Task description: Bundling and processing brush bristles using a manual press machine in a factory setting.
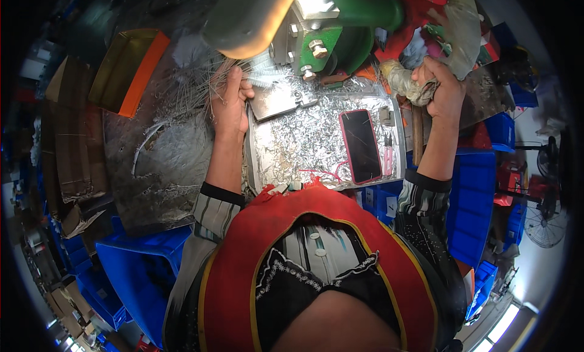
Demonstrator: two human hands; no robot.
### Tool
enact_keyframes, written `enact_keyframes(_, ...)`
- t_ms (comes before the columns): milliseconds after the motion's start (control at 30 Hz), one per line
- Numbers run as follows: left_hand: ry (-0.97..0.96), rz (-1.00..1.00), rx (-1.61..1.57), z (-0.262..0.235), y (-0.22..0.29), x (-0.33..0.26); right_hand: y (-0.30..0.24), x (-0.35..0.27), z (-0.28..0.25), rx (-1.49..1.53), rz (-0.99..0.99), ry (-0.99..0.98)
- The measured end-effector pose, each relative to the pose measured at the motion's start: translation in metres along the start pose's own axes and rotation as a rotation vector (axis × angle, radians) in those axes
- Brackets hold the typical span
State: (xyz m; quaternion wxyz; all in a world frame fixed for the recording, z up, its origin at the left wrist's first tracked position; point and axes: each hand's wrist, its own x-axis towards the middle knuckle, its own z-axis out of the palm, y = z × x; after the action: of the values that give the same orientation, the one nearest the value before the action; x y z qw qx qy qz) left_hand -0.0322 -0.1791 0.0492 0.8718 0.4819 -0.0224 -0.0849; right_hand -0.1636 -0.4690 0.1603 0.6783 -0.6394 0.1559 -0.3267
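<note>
My left hand (pixel 230 105) is closed, thumb up, on a bunch of thin metal wires (pixel 210 78) that fan out around its fingers. Just beyond it stands a green hand press (pixel 325 41) with large hex bolts, a bright lamp (pixel 249 23) hanging over its left side. A flat metal plate (pixel 277 102) lies below the press, right of my left hand. On the right, my right hand (pixel 443 90) wraps around a cloth-bound handle (pixel 413 87). Where the handle joins the press is hard to make out.
Silvery scraps cover a work tray (pixel 298 142); a red-cased phone (pixel 363 146) lies on it. An orange box (pixel 137 72) stands at the far left. Blue bins (pixel 143 261) flank me, another blue bin (pixel 471 200) at right. A wooden handle (pixel 417 136) stands near my right wrist.
</note>
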Motion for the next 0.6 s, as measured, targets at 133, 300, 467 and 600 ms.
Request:
enact_keyframes(133, 0.051, 0.045, -0.107, 0.0055, -0.0003, 0.0004, 0.004, 0.0062, -0.0085, 0.027, 0.032, -0.035)
enact_keyframes(300, 0.089, 0.104, -0.182, 0.0029, -0.0043, 0.0025, 0.0026, 0.004, -0.0063, 0.057, 0.008, -0.074)
enact_keyframes(467, 0.092, 0.096, -0.204, 0.0047, -0.0083, 0.0032, 0.0049, 0.0057, -0.0093, 0.055, 0.029, -0.069)
enact_keyframes(600, 0.105, 0.107, -0.2, 0.0069, -0.0077, 0.0037, 0.0058, 0.0061, -0.0094, 0.041, 0.011, -0.08)
